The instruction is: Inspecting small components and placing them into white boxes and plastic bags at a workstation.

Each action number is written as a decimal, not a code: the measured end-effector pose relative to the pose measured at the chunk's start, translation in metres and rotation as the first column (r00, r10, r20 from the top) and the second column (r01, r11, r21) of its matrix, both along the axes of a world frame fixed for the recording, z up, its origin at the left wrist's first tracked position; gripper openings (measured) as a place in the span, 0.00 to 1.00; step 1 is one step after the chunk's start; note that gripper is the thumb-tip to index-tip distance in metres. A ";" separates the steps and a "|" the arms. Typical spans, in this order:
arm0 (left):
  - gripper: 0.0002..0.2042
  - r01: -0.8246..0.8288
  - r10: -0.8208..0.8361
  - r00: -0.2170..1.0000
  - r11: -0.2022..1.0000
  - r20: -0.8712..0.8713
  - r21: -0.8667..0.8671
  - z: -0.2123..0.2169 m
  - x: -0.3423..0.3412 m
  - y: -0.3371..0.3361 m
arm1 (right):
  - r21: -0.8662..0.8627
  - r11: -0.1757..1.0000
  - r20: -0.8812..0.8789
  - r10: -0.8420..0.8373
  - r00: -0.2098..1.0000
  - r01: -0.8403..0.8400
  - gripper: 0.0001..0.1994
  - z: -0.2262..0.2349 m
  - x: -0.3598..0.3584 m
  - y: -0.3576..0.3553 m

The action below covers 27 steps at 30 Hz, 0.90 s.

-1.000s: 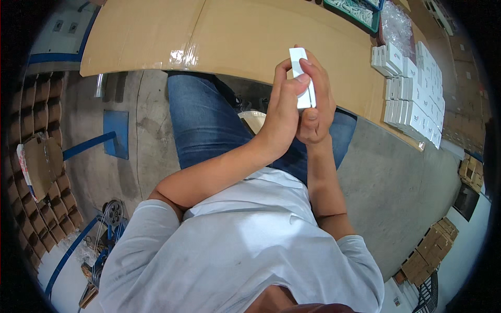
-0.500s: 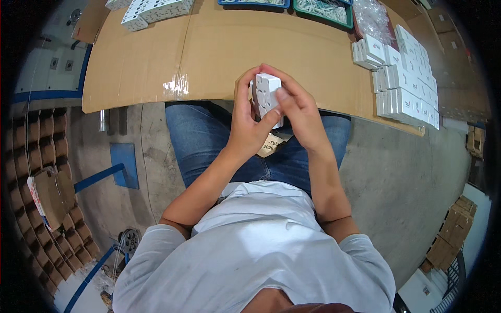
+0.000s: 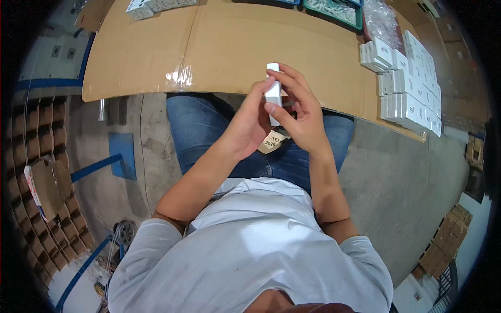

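Note:
Over the table's near edge, above my lap, I hold a slim white plastic block (image 3: 273,93) upright and edge-on. It looks like an electrical socket, though its face is turned from sight. My right hand (image 3: 306,117) is closed on it, thumb on the near side and fingers curled at the top and right. My left hand (image 3: 247,123) grips the left side, its thumb near the upper part and its other fingers mostly hidden.
Cardboard covers the table (image 3: 229,52). White boxes (image 3: 412,96) are stacked at the right. White blocks with dark marks (image 3: 141,9) stand far left. A green tray of small pale parts (image 3: 334,20) sits at the back, beside clear plastic bags (image 3: 382,23).
The white block has turned from showing its dotted face to edge-on. My left fingers have come down from the top, and my right fingers have curled around it.

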<state>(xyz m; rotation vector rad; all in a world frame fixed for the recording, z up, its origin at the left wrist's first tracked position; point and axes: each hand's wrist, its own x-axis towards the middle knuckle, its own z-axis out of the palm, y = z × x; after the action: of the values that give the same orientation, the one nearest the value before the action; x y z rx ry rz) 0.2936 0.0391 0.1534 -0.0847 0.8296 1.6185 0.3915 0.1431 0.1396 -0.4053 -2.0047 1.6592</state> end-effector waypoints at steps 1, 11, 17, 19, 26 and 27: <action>0.26 -0.021 0.022 0.997 1.000 -0.080 0.017 -0.003 0.001 0.001 | -0.022 1.000 -0.026 -0.008 1.000 0.008 0.28 -0.003 0.000 0.000; 0.24 -0.059 0.058 0.998 0.998 -0.040 -0.029 0.007 0.011 -0.004 | 0.326 0.945 -0.081 0.011 0.997 0.016 0.30 -0.013 -0.005 0.005; 0.24 -0.171 0.168 0.984 0.984 -0.063 -0.050 0.014 0.023 0.001 | 0.352 0.933 -0.131 -0.029 0.991 0.073 0.27 -0.018 -0.011 -0.006; 0.24 -0.195 0.189 0.977 0.979 -0.093 -0.056 0.011 0.028 0.005 | 0.410 0.909 -0.146 -0.019 0.989 0.078 0.26 -0.023 -0.009 -0.003; 0.23 -0.249 0.240 0.953 0.968 -0.186 -0.031 -0.002 0.035 0.004 | 0.489 0.868 -0.181 0.002 0.983 0.088 0.26 -0.026 -0.009 -0.003; 0.23 -0.249 0.239 0.953 0.968 -0.185 -0.032 -0.002 0.035 0.004 | 0.488 0.868 -0.180 0.002 0.984 0.088 0.26 -0.025 -0.009 -0.004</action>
<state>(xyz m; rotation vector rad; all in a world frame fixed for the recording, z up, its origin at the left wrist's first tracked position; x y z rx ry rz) 0.3288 0.0433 0.1510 -0.0842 1.0356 1.8561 0.3821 0.1395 0.1141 -0.1085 -2.1667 1.0479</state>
